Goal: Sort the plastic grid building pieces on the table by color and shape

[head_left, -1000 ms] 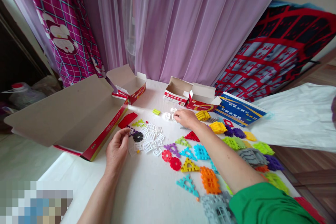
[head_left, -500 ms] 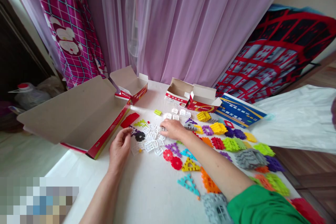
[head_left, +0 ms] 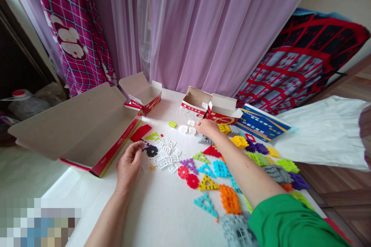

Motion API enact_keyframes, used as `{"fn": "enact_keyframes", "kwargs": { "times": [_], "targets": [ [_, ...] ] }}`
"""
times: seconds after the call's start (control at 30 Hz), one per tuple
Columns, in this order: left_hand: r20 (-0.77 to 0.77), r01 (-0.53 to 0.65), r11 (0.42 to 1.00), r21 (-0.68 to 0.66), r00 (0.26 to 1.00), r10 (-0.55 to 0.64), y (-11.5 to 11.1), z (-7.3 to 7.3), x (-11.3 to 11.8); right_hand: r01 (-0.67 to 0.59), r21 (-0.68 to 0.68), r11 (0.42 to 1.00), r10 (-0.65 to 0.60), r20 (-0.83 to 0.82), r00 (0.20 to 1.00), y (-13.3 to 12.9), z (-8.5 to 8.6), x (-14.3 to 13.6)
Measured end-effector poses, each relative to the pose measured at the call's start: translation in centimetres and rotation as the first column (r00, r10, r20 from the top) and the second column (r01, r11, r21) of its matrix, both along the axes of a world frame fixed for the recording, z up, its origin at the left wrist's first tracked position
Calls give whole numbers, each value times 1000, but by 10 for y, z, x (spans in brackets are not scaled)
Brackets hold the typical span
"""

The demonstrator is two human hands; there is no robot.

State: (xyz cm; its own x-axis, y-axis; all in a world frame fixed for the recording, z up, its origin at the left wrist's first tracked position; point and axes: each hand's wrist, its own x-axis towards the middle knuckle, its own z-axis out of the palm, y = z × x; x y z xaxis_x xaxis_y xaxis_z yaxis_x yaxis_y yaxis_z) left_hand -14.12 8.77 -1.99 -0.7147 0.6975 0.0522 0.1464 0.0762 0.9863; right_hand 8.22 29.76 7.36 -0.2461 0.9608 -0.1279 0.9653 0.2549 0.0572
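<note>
White plastic lattice tiles (head_left: 165,154) lie heaped mid-bench between the left hand (head_left: 129,166), loosely curled and seemingly empty, and the far-reaching right hand (head_left: 207,128), grip unclear, whose forearm could scatter coloured pieces (head_left: 222,170).

Lilac curtain (head_left: 203,27) hangs full width behind white bench (head_left: 162,208), daylight glowing through. Pink checked cartoon fabric (head_left: 72,34) at left; red-black web-pattern fabric (head_left: 304,58) at right. Wooden floor (head_left: 342,185) lower right. Plastic jug (head_left: 24,104) in dark left corner.
</note>
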Motion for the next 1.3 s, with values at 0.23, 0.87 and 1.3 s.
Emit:
{"fn": "enact_keyframes", "kwargs": {
  "times": [0.23, 0.87, 1.3],
  "targets": [
    [-21, -10, 1000, 29, 1000, 11, 0, 2, 1, 10, -50, 999, -8, 57, 998, -1, -2, -19],
    [2, 18, 999, 43, 1000, -18, 1, -3, 0, -428, -52, 902, 417, -149, 897, -56, -15, -29],
    [24, 16, 999, 49, 1000, -17, 1, 2, 1, -459, -94, 884, 454, -72, 888, -70, -26, -52]
  ]
}}
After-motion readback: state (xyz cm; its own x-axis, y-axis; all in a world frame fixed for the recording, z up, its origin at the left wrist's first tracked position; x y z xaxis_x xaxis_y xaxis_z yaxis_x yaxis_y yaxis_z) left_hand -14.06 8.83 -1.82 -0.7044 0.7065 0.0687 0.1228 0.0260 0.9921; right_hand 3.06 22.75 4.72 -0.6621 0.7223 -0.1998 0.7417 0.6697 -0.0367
